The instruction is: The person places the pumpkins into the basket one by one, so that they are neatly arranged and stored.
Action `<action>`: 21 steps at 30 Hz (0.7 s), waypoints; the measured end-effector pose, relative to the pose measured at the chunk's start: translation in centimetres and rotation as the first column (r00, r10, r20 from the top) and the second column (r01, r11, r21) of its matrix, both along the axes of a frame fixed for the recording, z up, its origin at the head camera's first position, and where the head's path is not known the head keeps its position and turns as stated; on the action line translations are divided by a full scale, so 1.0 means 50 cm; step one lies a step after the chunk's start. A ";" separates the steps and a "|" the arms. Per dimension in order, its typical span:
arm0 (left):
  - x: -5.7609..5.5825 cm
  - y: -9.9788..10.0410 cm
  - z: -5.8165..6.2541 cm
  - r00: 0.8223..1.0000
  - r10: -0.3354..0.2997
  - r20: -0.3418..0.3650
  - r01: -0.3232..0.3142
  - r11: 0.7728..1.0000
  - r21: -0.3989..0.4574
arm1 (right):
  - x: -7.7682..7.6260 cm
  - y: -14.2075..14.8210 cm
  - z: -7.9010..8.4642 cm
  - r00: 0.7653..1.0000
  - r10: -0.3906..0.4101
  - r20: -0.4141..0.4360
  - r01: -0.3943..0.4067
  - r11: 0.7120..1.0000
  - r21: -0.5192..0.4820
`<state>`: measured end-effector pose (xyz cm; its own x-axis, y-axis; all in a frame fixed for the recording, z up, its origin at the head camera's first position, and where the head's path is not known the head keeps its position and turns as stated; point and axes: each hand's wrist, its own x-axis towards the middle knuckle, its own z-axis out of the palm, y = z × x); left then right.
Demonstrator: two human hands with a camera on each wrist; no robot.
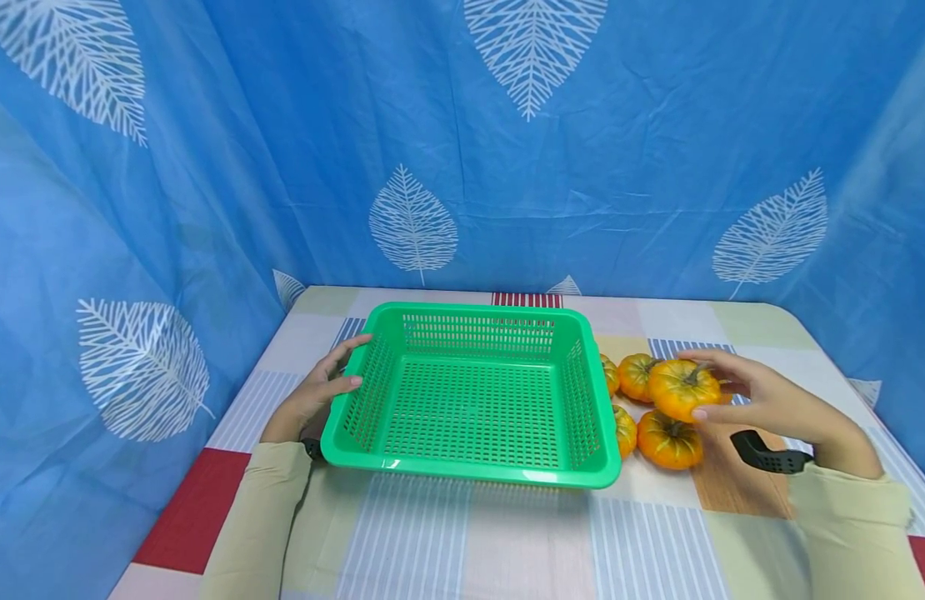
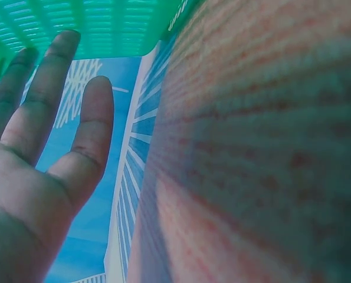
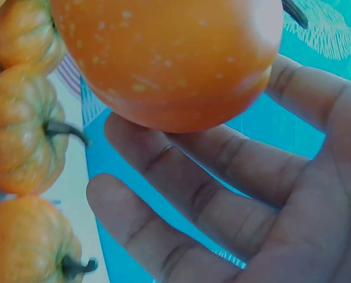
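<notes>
A green plastic basket (image 1: 470,477) with slotted walls stands on the table, nothing inside it. At its left side, my left hand (image 1: 317,390) touches the rim with extended fingers; in the left wrist view, the fingers (image 2: 45,97) reach the basket's wall (image 2: 104,29). My right hand (image 1: 770,398) holds a small orange pumpkin (image 1: 682,390) between thumb and fingers, above the other pumpkins. In the right wrist view the held pumpkin (image 3: 175,65) meets the fingertips. Below it lies another pumpkin (image 1: 670,442), and a further one (image 1: 637,377) sits behind.
Two more pumpkins, one at the back (image 1: 609,375) and one in front (image 1: 624,431), are partly hidden by the basket's right wall. A patchwork cloth (image 1: 537,542) covers the table. Blue leaf-print curtains (image 1: 627,167) hang behind and at both sides.
</notes>
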<state>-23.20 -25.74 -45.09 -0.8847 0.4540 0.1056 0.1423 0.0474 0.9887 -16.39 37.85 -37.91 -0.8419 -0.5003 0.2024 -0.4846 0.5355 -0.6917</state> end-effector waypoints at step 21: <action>0.000 0.002 -0.002 1.000 0.004 -0.015 -0.004 1.000 -0.027 | -0.039 -0.098 0.058 0.991 0.129 0.044 -0.129 0.992 -0.002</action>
